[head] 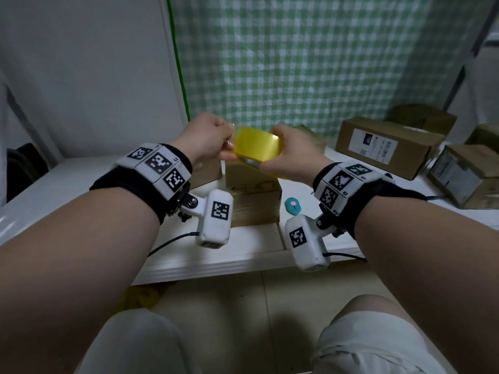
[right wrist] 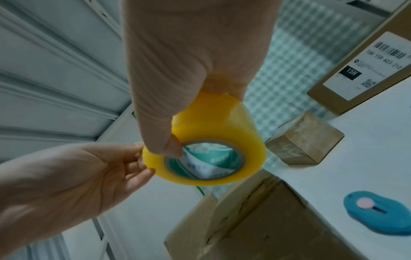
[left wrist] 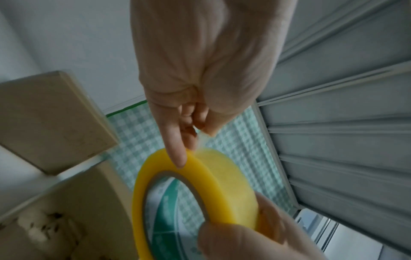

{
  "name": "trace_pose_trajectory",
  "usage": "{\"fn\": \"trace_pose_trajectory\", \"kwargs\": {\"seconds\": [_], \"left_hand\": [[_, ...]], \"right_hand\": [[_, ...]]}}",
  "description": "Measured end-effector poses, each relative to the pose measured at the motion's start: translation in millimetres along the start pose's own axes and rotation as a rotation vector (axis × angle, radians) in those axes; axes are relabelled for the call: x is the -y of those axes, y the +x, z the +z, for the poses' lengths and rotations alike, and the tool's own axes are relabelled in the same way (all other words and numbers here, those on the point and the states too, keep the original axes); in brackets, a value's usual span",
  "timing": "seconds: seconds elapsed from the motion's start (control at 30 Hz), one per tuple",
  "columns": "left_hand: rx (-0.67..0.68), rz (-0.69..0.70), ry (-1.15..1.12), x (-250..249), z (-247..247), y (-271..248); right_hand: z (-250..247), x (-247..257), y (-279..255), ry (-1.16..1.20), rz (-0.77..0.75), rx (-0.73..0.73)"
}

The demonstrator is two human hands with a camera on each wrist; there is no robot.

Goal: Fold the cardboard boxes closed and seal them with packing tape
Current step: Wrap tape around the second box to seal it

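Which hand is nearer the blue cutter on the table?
Right. The right hand holds the tape roll just above the blue cutter; the left hand is farther left.

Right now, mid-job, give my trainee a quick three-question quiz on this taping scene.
1. True or false: the right hand holds the yellow tape roll.
2. What is the left hand doing at the roll: A) pinching the tape's free end, B) resting flat on the table?
3. Which small tool lies on the white table, right of the nearest cardboard box?

Key: 1 true; 2 A; 3 the blue cutter.
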State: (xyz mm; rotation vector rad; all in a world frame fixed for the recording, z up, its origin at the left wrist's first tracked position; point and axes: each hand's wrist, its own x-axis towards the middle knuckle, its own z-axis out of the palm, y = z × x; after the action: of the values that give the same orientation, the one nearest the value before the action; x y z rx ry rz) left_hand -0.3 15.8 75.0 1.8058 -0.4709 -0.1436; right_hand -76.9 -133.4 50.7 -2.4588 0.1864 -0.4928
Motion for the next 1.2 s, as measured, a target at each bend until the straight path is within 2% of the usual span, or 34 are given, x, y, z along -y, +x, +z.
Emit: {"fn": "trace_pose_trajectory", "kwargs": {"seconds": [0.17, 0.27, 0.4, 0.6, 0.77, 0.87, 0.97, 1.2], "left_hand": [[-0.033, -0.024, 0.037, -3, -2, 0], [-0.058, -0.096, 0.005, -7, -1, -3], [-0.042, -0.171, 0.0, -12, 3, -10], [-0.083, -0.105, -0.02, -13, 8, -18], [-0.107, -0.017, -0.06, -24, 6, -26], [-0.101, 0.081, -0.128, -33, 2, -32], [-0.055, 0.169, -0.098, -42, 2, -37], [-0.127, 0.013, -0.153, -29, -1, -34]], "right_hand": [[-9, 4, -4, -0.065, -0.032, -0.035], [-15, 8, -10, -0.054, -0.073, -0.046], [-25, 12, -17, -0.18, -0.132, 0.001], [-39, 14, -17, -0.447, -0.081, 0.09], [-50, 27, -11, -0.515, -0.063, 0.101], [-55, 29, -11, -0.62, -0.062, 0.104], [-56, 27, -13, -0.746, -0.053, 0.102], [-61, 21, -14, -0.759, -0.076, 0.113]]}}
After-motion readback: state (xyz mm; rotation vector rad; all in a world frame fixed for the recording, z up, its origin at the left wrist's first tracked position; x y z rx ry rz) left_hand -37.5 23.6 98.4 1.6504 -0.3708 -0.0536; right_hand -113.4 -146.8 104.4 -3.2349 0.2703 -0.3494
